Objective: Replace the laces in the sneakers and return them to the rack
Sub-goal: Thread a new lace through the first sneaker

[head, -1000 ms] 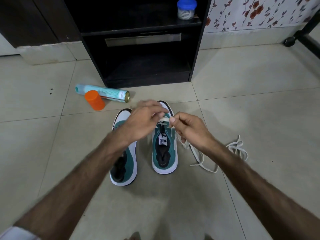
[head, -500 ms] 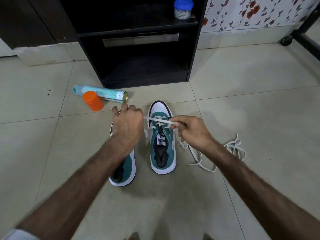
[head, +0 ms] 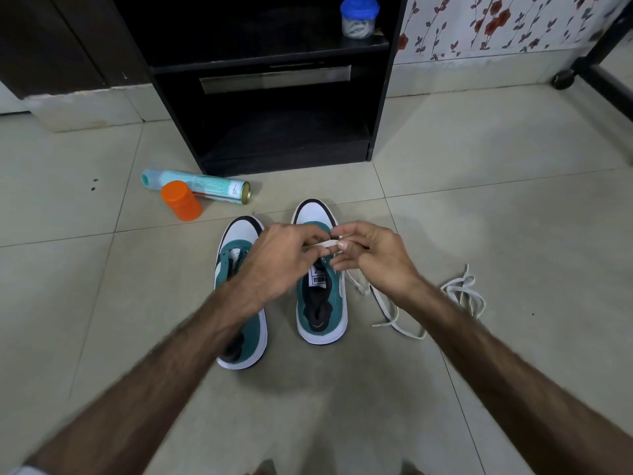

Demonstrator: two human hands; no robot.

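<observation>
Both hands closed in vs 0.5 s ago: left hand was out over the left sneaker w/ lace pulled taut, now it's moved right & sits close to right hand, short bit of white lace stretched btwn them. Left hand fingers curled, pinching lace end; right hand thumb + fingertip pinch the other side, remaining fingers loosely bent. Hands nearly together, above the front of the right sneaker.

Right sneaker: teal/white, toe pointing 12 o'clock, standing on tiled floor. Left sneaker just beside it at 9 o'clock, partly under left forearm, same orientation. Rest of the lace trails off right sneaker toward 3 o'clock, passing under right wrist. Second loose lace bundled on floor farther out at 3 o'clock, apart from shoes.

Black rack at 12 o'clock, lower shelf open. Blue-lid jar on upper shelf. Spray can lying on its side at 10 o'clock, orange cap touching it in front.
</observation>
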